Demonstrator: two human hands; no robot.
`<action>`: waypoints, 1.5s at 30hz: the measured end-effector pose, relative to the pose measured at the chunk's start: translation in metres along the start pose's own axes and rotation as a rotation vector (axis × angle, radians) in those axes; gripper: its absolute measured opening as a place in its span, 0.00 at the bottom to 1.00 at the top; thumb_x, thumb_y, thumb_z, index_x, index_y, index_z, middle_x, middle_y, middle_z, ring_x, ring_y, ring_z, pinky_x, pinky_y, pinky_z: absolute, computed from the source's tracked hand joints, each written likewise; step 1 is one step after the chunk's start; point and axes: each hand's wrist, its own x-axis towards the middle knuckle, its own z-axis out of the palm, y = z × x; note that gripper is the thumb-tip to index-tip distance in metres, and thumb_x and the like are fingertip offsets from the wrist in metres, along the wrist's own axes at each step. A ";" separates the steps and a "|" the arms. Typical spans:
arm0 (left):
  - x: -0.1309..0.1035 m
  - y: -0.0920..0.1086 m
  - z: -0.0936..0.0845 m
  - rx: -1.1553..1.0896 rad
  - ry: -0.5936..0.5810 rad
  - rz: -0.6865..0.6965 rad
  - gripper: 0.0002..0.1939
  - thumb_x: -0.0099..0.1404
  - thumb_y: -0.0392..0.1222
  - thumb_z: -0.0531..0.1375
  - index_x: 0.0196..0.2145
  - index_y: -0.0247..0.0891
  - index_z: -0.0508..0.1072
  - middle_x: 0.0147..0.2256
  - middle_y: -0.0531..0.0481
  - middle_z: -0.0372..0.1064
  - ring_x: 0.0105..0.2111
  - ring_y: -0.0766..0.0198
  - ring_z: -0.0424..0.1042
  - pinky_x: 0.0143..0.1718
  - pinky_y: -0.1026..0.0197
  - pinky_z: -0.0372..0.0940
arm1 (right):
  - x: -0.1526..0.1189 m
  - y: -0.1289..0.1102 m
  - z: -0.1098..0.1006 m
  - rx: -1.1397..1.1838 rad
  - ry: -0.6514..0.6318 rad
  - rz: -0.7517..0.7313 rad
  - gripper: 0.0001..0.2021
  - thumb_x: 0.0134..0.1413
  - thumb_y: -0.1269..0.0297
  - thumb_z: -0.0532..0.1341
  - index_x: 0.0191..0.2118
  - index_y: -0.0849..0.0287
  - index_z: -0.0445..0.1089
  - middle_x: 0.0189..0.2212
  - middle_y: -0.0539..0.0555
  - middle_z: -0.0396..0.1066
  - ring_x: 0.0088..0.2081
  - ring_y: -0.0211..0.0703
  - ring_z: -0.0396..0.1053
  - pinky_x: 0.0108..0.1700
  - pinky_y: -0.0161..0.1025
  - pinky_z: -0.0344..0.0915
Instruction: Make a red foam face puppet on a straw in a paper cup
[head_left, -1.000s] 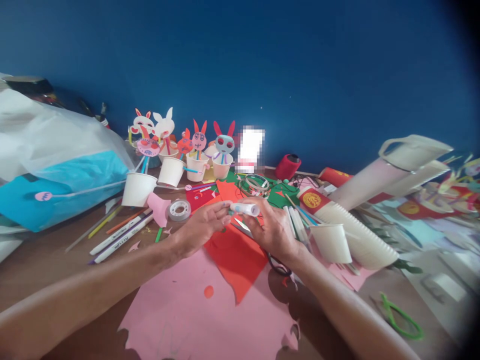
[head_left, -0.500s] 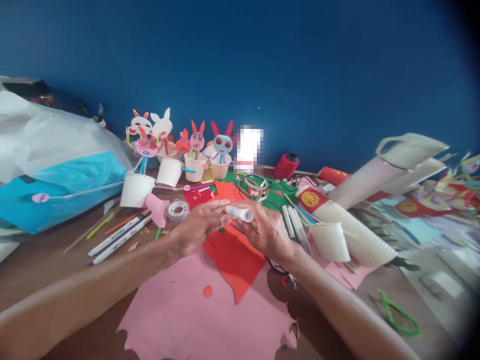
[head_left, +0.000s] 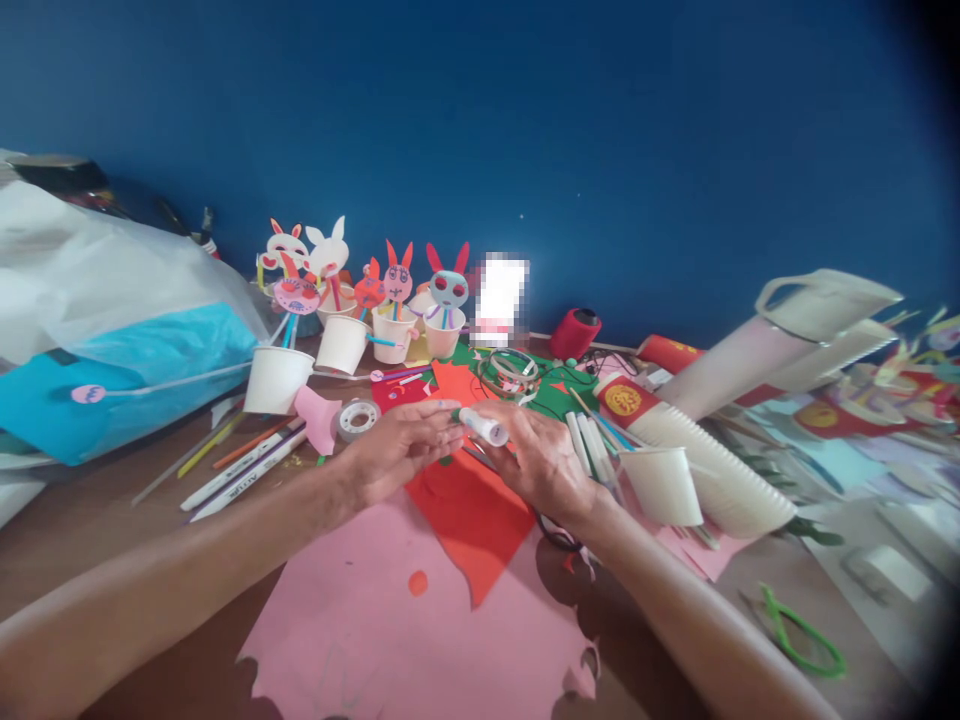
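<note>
My right hand [head_left: 541, 455] is wrapped round a white glue stick [head_left: 486, 428], tilted with one end toward my left fingers. With its fingers pressed together, my left hand [head_left: 401, 440] pinches a small dark green piece [head_left: 455, 413] at the glue stick's left end; its exact shape is hidden. Below both hands lies an orange-red paper sheet [head_left: 472, 530]. Under that spreads a large pink paper [head_left: 360, 620] with scalloped cut edges, and a small orange paper circle [head_left: 418, 583] rests on it.
Paper cups [head_left: 277, 382] with rabbit-faced puppets stand behind on the left. A tape roll [head_left: 358, 420] and several markers [head_left: 244, 470] lie left of my hands. At right are a stack of cups [head_left: 712, 470], a single cup [head_left: 660, 485] and a green pipe cleaner [head_left: 802, 640].
A dark green piece now shows between my left fingertips and the glue stick's end. The glue stick has turned slightly in my right hand. The whole view has shifted a little.
</note>
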 end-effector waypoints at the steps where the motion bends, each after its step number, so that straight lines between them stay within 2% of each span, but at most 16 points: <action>1: 0.000 -0.001 -0.001 0.004 -0.017 0.008 0.20 0.49 0.25 0.56 0.42 0.34 0.69 0.45 0.44 0.69 0.47 0.59 0.67 0.54 0.57 0.54 | 0.000 0.000 -0.001 -0.002 -0.001 0.011 0.12 0.55 0.69 0.54 0.46 0.59 0.59 0.39 0.57 0.71 0.39 0.43 0.70 0.39 0.37 0.66; 6: 0.002 -0.007 -0.003 0.061 -0.092 0.063 0.19 0.53 0.27 0.58 0.43 0.37 0.70 0.46 0.45 0.69 0.50 0.59 0.64 0.54 0.58 0.52 | 0.002 0.000 -0.002 0.022 -0.003 0.056 0.12 0.56 0.68 0.54 0.46 0.58 0.59 0.39 0.56 0.71 0.38 0.43 0.71 0.37 0.36 0.66; 11: 0.000 -0.010 0.001 0.186 -0.083 0.096 0.16 0.55 0.34 0.60 0.43 0.40 0.70 0.47 0.46 0.67 0.50 0.58 0.62 0.51 0.58 0.54 | 0.000 0.001 0.000 0.078 0.001 0.078 0.12 0.55 0.69 0.54 0.46 0.57 0.60 0.39 0.56 0.71 0.39 0.42 0.70 0.39 0.36 0.66; 16: -0.001 -0.010 0.004 0.133 -0.166 0.105 0.16 0.55 0.30 0.58 0.43 0.37 0.70 0.45 0.44 0.68 0.48 0.58 0.64 0.50 0.57 0.55 | -0.001 0.000 0.001 0.128 -0.002 0.058 0.13 0.56 0.69 0.53 0.48 0.58 0.59 0.43 0.57 0.70 0.43 0.43 0.69 0.42 0.37 0.65; 19: 0.000 -0.008 0.004 0.056 -0.149 0.094 0.19 0.52 0.25 0.55 0.42 0.36 0.70 0.44 0.44 0.69 0.49 0.58 0.64 0.52 0.57 0.54 | -0.001 -0.001 -0.003 0.151 0.076 0.071 0.15 0.55 0.69 0.54 0.50 0.56 0.59 0.45 0.57 0.69 0.45 0.43 0.67 0.44 0.37 0.65; 22: 0.001 -0.007 0.002 0.033 -0.122 0.055 0.22 0.51 0.23 0.54 0.43 0.37 0.69 0.44 0.46 0.70 0.49 0.61 0.64 0.51 0.58 0.54 | 0.001 -0.004 -0.007 0.206 0.156 0.125 0.16 0.54 0.70 0.55 0.49 0.55 0.60 0.44 0.56 0.69 0.45 0.43 0.67 0.44 0.37 0.65; 27: 0.001 -0.007 0.000 0.045 -0.095 0.058 0.17 0.53 0.26 0.55 0.40 0.35 0.70 0.41 0.44 0.71 0.45 0.59 0.68 0.46 0.59 0.58 | 0.005 -0.007 -0.006 0.485 0.262 0.335 0.10 0.54 0.68 0.56 0.43 0.56 0.64 0.40 0.55 0.69 0.40 0.42 0.69 0.43 0.39 0.65; 32: 0.001 -0.008 -0.001 0.034 -0.037 0.036 0.14 0.55 0.31 0.58 0.42 0.34 0.69 0.40 0.41 0.72 0.44 0.56 0.69 0.44 0.57 0.60 | 0.011 -0.006 -0.002 0.812 0.377 0.540 0.07 0.54 0.64 0.57 0.39 0.57 0.64 0.37 0.54 0.69 0.38 0.41 0.68 0.42 0.41 0.66; 36: 0.003 -0.006 -0.004 0.089 0.028 0.071 0.13 0.56 0.36 0.60 0.41 0.35 0.70 0.39 0.41 0.73 0.42 0.56 0.71 0.44 0.56 0.60 | 0.013 0.000 0.003 1.090 0.377 0.717 0.08 0.52 0.60 0.58 0.36 0.57 0.65 0.29 0.49 0.69 0.29 0.37 0.69 0.36 0.37 0.67; 40: 0.006 -0.003 -0.008 0.127 0.055 0.105 0.13 0.56 0.37 0.59 0.41 0.34 0.70 0.35 0.42 0.74 0.39 0.56 0.72 0.44 0.54 0.62 | 0.012 0.009 0.012 1.326 0.398 0.891 0.09 0.49 0.59 0.61 0.32 0.59 0.66 0.23 0.46 0.66 0.23 0.32 0.65 0.29 0.31 0.64; 43: 0.008 -0.003 -0.010 0.177 0.068 0.135 0.13 0.56 0.38 0.60 0.41 0.34 0.71 0.34 0.44 0.74 0.39 0.57 0.72 0.43 0.55 0.62 | 0.012 0.012 0.016 1.442 0.429 0.948 0.08 0.46 0.60 0.63 0.28 0.60 0.66 0.19 0.45 0.64 0.20 0.30 0.63 0.25 0.29 0.62; 45: 0.008 -0.005 -0.009 0.209 0.076 0.149 0.14 0.55 0.38 0.61 0.41 0.35 0.71 0.36 0.45 0.74 0.40 0.58 0.71 0.41 0.58 0.62 | 0.012 0.009 0.016 1.506 0.417 0.954 0.08 0.45 0.62 0.63 0.29 0.59 0.66 0.20 0.46 0.66 0.22 0.32 0.65 0.26 0.30 0.63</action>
